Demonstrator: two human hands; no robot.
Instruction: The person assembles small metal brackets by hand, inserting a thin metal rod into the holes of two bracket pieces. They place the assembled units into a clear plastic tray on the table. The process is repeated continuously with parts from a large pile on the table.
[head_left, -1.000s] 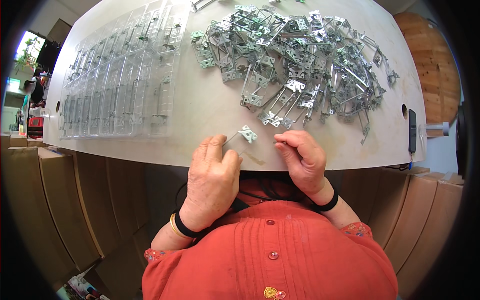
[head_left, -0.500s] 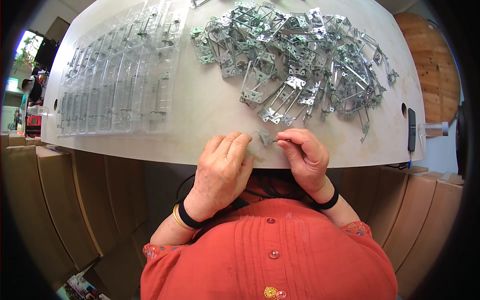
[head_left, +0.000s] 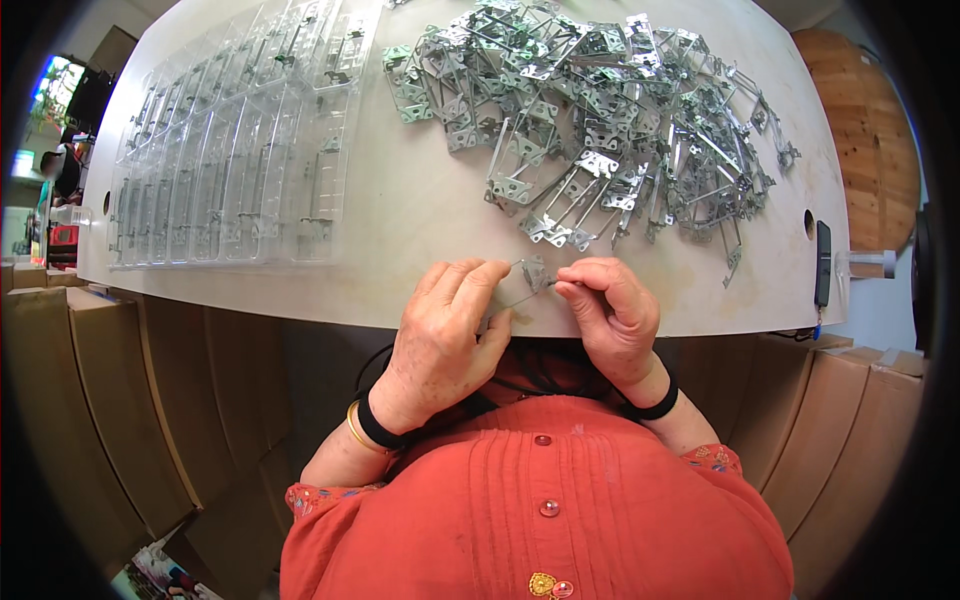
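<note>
Close to the table's front edge, a small silver metal bracket with thin rods (head_left: 535,271) is held up between my hands. My left hand (head_left: 440,325) is closed round its left side, the fingers and thumb gripping the rods. My right hand (head_left: 618,312) pinches thumb against forefinger at the bracket's right end; whatever tiny piece is between those fingertips is mostly hidden. Just beyond my hands lies a large tangled heap of similar metal brackets with rods (head_left: 600,165), its nearest pieces close above the held one.
Clear plastic compartment trays (head_left: 345,150) with metal brackets in their slots cover the left of the white table (head_left: 420,215). A dark slim bar (head_left: 823,262) sits at the right edge by a clear tube (head_left: 870,264). Cardboard boxes (head_left: 135,395) stand below on both sides.
My left fingers have opened slightly around the bracket, and it has tilted so more of its rods show. My right hand keeps its pinch almost in place. The view has shifted slightly.
</note>
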